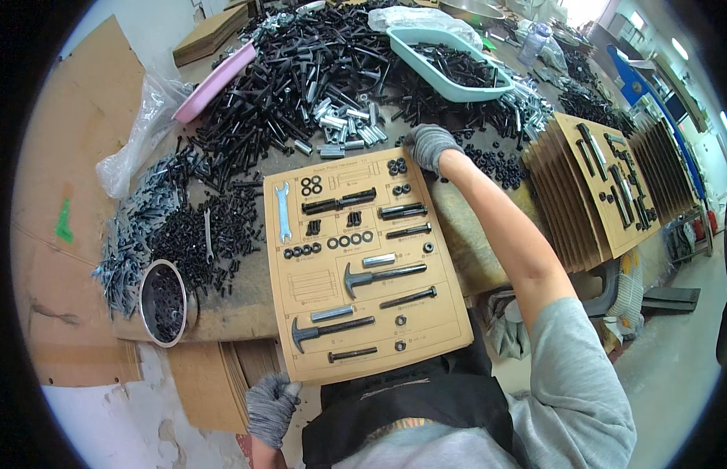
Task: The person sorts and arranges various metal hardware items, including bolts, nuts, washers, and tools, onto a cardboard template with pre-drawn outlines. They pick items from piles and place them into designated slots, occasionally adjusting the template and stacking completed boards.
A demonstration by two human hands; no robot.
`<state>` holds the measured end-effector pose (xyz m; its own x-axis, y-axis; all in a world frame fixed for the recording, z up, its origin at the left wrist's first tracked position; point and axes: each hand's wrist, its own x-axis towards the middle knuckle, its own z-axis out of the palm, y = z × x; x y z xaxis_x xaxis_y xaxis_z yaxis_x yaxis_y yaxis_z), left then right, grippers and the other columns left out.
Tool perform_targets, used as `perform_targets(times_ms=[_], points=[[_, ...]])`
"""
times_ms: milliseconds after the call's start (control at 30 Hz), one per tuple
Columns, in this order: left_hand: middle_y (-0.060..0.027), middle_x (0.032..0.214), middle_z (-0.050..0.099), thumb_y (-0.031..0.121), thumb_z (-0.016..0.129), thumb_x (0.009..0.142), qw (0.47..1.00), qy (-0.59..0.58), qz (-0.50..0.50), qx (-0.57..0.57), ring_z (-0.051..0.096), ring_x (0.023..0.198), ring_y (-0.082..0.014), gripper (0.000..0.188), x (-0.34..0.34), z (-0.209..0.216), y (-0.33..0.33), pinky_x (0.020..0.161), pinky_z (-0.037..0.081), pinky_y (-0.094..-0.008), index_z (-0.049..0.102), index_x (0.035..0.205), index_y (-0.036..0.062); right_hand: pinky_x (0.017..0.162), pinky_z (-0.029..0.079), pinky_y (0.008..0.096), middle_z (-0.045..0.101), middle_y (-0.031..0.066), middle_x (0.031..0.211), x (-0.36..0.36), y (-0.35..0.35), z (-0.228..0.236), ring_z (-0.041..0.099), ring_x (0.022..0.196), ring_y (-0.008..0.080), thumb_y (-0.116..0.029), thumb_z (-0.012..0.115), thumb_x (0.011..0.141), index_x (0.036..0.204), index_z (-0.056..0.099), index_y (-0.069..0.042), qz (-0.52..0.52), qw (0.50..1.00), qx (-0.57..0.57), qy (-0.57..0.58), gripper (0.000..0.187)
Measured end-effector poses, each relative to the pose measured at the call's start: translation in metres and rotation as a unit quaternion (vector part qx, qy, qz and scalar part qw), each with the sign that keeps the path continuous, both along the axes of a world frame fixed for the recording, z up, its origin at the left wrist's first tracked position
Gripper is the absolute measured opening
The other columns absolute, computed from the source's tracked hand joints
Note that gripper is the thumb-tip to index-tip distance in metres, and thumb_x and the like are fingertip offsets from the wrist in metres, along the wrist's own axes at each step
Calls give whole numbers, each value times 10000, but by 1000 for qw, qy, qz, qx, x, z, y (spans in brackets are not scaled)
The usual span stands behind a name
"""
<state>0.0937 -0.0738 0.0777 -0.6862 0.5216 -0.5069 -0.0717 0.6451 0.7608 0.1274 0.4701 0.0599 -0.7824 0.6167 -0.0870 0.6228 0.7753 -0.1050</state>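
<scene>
A tan cardboard hardware sheet (316,285) lies tilted in front of me, partly over the table's front edge. Fixed on it are a light-blue open-end wrench (283,211), black bolts (340,201), nuts, washers, silver sleeves (380,260) and two black hook-headed bolts (385,275). My left hand (269,408), in a grey knit glove, is closed at the sheet's near left corner. My right hand (432,147), gloved alike, curls closed at its far right corner; its fingertips are partly hidden.
Black bolts (324,66) are heaped behind the sheet beside silver sleeves (344,125). A mint tray (449,87), pink tray (215,82) and metal bowl (148,313) stand around. Wrenches (140,211) pile up at left. Filled cardboard sheets (602,219) stand stacked at right.
</scene>
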Motion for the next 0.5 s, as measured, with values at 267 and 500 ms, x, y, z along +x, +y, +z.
perform_targets(times_ms=[267,500], points=[[-110,816,669,149,659,878,991,-87,56,84,668,684,-157,202,0,6,2,524,525,-244,582,973,-13,803,502,378,686,151,930,16,4,-13,646,874,297,-237,672,817,1025,649,-45,-93,984,-89,124,284],[-152,937,670,204,573,927,968,-177,85,159,701,809,-226,261,-9,3,10,538,558,-252,525,1073,-7,580,565,344,655,92,867,49,-4,-11,642,737,174,-104,679,804,981,619,-49,-214,880,-356,232,195]])
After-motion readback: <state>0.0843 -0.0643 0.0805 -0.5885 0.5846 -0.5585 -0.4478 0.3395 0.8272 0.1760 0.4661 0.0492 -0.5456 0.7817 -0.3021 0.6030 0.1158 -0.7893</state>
